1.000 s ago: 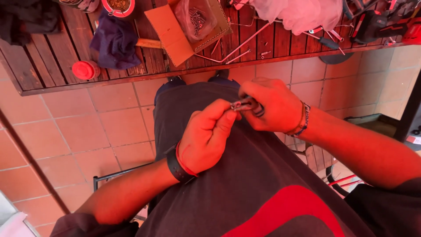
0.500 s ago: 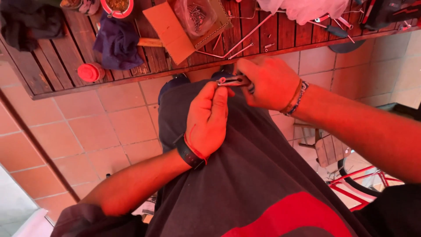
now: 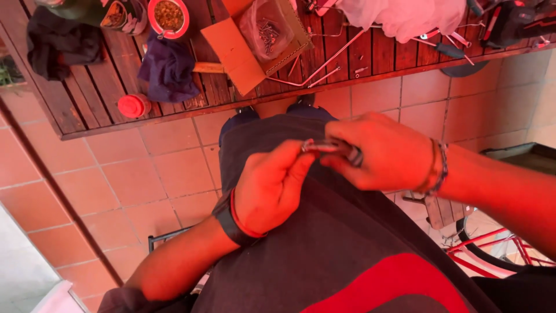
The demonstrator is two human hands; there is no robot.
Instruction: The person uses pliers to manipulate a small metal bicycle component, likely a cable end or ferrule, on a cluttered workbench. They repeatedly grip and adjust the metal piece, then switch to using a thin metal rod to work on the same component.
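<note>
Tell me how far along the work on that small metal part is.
Done: nothing visibly finished. In hand: both the left hand and right hand pinch a small metal part at waist height. Left: thin rods and a bag of screws lie on the wooden table, untouched.

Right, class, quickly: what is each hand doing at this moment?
Left hand: closed, fingertips pinching the end of the small metal tool.
Right hand: closed, gripping the same small metal tool.
</note>
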